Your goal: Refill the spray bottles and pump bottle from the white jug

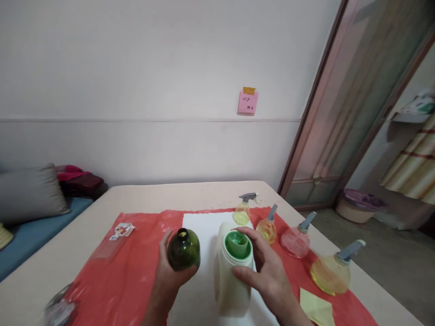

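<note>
with my left hand (169,276) gripping the dark green bottle (188,253) and my right hand (270,271) gripping the white jug (234,290) beside its green spout (238,244), i should steady both before tilting either.

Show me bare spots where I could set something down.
The red sheet between the clear packet and the left hand; the table's far left, between red sheet and wall. Crowded: the right side, with spray bottles and yellow paper.

A: What is being held?
B: A green bottle (186,254) is being gripped by the left hand (170,273), a white jug (234,287) by the right hand (269,271).
A: And nearby?
B: Four spray bottles (295,242) are being noted, beyond and right of the jug.
</note>
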### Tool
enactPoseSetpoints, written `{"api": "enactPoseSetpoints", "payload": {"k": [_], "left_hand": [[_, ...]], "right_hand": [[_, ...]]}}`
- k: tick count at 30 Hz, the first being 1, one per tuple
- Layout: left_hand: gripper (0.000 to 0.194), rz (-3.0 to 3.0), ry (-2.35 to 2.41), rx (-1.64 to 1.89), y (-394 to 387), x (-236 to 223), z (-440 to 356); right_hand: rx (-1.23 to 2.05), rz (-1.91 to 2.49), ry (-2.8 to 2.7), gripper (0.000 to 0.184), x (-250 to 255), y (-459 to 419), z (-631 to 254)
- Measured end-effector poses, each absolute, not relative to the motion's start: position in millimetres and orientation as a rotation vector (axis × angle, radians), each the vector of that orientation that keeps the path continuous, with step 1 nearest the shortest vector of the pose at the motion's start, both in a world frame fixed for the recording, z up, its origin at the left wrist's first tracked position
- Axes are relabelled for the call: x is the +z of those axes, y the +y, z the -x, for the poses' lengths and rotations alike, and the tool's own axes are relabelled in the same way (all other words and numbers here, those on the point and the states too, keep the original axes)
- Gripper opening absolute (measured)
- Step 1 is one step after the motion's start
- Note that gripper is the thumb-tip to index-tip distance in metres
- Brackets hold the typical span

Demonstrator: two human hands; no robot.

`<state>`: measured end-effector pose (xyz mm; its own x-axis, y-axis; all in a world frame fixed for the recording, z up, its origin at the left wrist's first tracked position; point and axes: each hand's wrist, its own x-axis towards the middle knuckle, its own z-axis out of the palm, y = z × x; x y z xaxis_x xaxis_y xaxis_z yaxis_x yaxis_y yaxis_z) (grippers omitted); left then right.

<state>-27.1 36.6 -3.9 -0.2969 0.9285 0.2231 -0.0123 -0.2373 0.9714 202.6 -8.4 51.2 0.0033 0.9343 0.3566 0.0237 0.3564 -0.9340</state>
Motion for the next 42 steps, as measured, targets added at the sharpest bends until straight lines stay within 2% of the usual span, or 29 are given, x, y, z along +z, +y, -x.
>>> {"api": "enactPoseSetpoints", "payload": {"k": [5, 8, 12, 16, 22, 33, 42], "left_hand": [[0.087, -1.504, 1.441, 1.587, 24, 2, 23], [0.086, -1.632, 1.491, 1.509, 14, 11, 26], [0.085, -1.842, 1.676, 1.344, 1, 36, 36], [0.083, -2.209, 1.685, 1.264, -7, 69, 48], [0.074, -2.692, 1.411, 1.250, -6, 107, 55], [0.080, -2.966, 1.144, 0.954, 5, 128, 61], [0.075, -3.159, 0.959, 0.865, 12, 143, 58]], "right_hand": [[0.528, 1.115, -1.476, 0.063, 28, -12, -183], [0.306, 1.076, -1.575, 0.074, 21, -19, -174], [0.217, 1.033, -1.645, 0.085, 25, -25, -171], [0.227, 0.999, -1.619, 0.082, 21, -27, -169], [0.327, 1.031, -1.500, 0.085, 8, -33, -160], [0.488, 1.080, -1.573, 0.079, 29, -51, -165], [0.565, 1.127, -1.564, 0.083, 38, -55, -167]]}}
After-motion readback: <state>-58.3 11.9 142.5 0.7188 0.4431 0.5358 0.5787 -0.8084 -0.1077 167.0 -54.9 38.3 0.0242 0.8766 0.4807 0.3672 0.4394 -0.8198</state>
